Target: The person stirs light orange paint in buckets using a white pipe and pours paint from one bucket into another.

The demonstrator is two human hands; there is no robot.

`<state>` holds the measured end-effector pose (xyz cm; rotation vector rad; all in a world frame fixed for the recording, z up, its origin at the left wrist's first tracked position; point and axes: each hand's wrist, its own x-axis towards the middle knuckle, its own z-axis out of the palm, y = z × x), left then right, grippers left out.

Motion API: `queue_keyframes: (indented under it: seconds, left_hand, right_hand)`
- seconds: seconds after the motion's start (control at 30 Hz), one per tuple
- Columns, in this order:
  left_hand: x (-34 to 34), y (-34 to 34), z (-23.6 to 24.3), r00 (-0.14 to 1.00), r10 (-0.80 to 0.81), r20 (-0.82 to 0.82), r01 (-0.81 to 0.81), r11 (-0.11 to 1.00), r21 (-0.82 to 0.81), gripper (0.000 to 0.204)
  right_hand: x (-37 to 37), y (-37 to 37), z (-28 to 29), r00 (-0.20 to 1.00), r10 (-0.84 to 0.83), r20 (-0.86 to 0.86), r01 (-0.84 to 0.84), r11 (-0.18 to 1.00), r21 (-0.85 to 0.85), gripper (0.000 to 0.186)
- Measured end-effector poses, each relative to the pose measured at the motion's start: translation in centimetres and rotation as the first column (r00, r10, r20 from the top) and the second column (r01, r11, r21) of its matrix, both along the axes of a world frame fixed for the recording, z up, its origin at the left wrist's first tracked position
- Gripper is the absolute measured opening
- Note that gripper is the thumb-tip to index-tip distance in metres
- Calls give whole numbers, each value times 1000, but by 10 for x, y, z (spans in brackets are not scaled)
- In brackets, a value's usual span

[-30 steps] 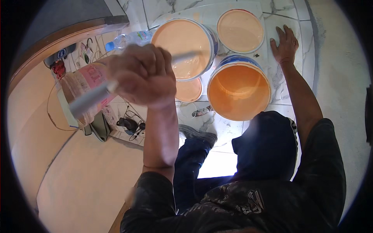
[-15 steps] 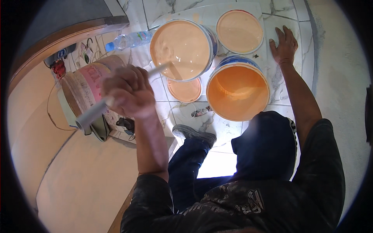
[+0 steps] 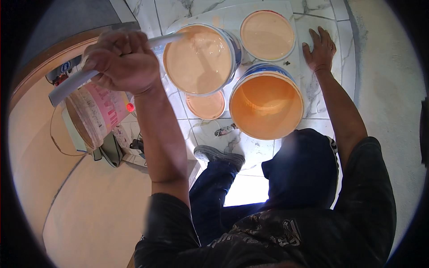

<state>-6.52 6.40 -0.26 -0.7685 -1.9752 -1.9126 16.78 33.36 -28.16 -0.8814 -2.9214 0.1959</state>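
My left hand (image 3: 123, 62) is wrapped round a grey pipe (image 3: 71, 87), whose far end dips into a bucket of peach paint (image 3: 196, 67). The paint's surface is rippled near the pipe. On the floor at the right, my right hand (image 3: 321, 51) lies flat with its fingers spread, holding nothing. Between the hands stands a second bucket (image 3: 267, 107), its inside coated orange, with hardly any paint visible in it. Behind it is a round paint-covered lid (image 3: 268, 35). A smaller peach-coated lid (image 3: 205, 105) rests partly under the edge of the full bucket.
A pink and white bucket (image 3: 100, 105) lies on its side at the left. A small stained tool (image 3: 225, 130) is on the marble-patterned tiles (image 3: 250, 154) near my shoe (image 3: 219, 157). The plain wall (image 3: 389, 116) runs along the right.
My left hand has swung up and to the left with the pipe, and the pipe's dipped end has shifted to the bucket's far side. My right hand stays flat on the floor.
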Motion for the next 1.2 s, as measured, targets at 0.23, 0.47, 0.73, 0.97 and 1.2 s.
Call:
queue_keyframes:
  seconds: [0.23, 0.47, 0.73, 0.97, 1.2]
  left_hand:
    - [39, -66, 0, 1000, -8, 8, 9, 989, -147, 52]
    - [78, -32, 2, 936, -281, 211, 282, 959, 27, 52]
    - [2, 4, -1, 1000, 22, 10, -22, 999, 44, 59]
    - [27, -60, -5, 999, -34, 26, 35, 999, -36, 50]
    - [79, -48, -1, 937, -271, 222, 265, 963, 58, 49]
  right_hand:
    - [2, 3, -1, 1000, 14, -13, -13, 1000, 13, 56]
    - [3, 5, -5, 1000, 10, -15, -10, 1000, 15, 56]
    - [-1, 0, -1, 1000, 18, -24, -17, 1000, 7, 56]
    - [2, 2, -1, 1000, 9, -13, -9, 1000, 6, 56]
    - [3, 4, -3, 1000, 0, 3, 0, 1000, 6, 56]
